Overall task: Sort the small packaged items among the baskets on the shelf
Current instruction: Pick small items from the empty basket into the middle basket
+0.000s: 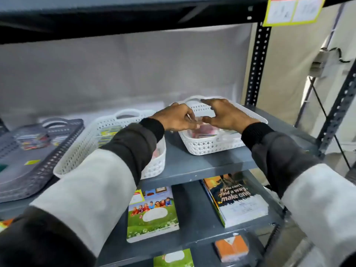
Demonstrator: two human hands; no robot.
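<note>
Packaged items [204, 132], small and reddish-pink, lie in the right white basket [212, 145], which stands on the grey shelf [192, 162] near the perforated upright post [257, 62]. Both hands hover over this basket. The left hand [176, 118] has its fingers curled inward, fingertips pinched close together just above the items; whether it has hold of anything cannot be told through the blur. The right hand [225, 114] is spread partly open, thumb and forefinger apart in a wide curve, with nothing clearly in it. The two hands nearly touch at thumb and fingertips. To the left stands a second white basket [81, 157] holding yellow-green packets [107, 134], partly hidden by the left sleeve [92, 191]. Farther left sits a grey basket [38, 170] with a stack of multicoloured packets [32, 140]. On the shelf below lie books [152, 212].
</note>
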